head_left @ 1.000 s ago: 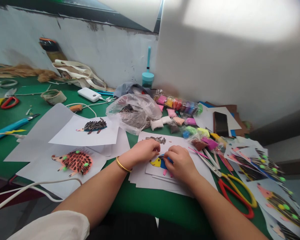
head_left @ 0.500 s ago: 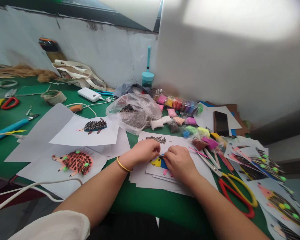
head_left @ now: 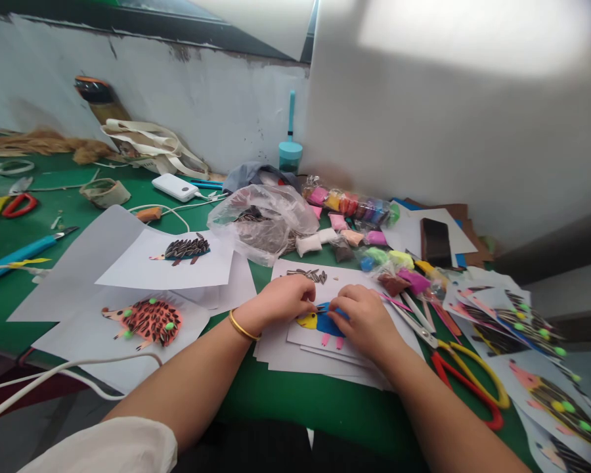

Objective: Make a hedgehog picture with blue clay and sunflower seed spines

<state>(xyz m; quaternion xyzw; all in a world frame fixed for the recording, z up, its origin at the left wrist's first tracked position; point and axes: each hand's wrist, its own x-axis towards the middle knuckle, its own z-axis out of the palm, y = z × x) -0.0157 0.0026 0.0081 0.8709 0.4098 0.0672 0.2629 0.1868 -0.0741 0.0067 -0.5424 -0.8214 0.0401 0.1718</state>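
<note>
the yellow-and-blue figure (head_left: pixel 328 324) lies on white paper (head_left: pixel 303 337), its long axis running left to right, yellow head leftmost. the right hand (head_left: pixel 366 320) sits nearer its blue body, the left hand (head_left: pixel 290 299) by its head; i cannot tell whether either grip pinches anything. beyond the figure lie striped seeds (head_left: pixel 319 276).

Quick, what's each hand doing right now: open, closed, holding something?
Left hand: curled beside the blue-and-yellow clay hedgehog; can't tell whether it holds anything.
Right hand: curled over the hedgehog; can't tell whether it grips anything.
</note>
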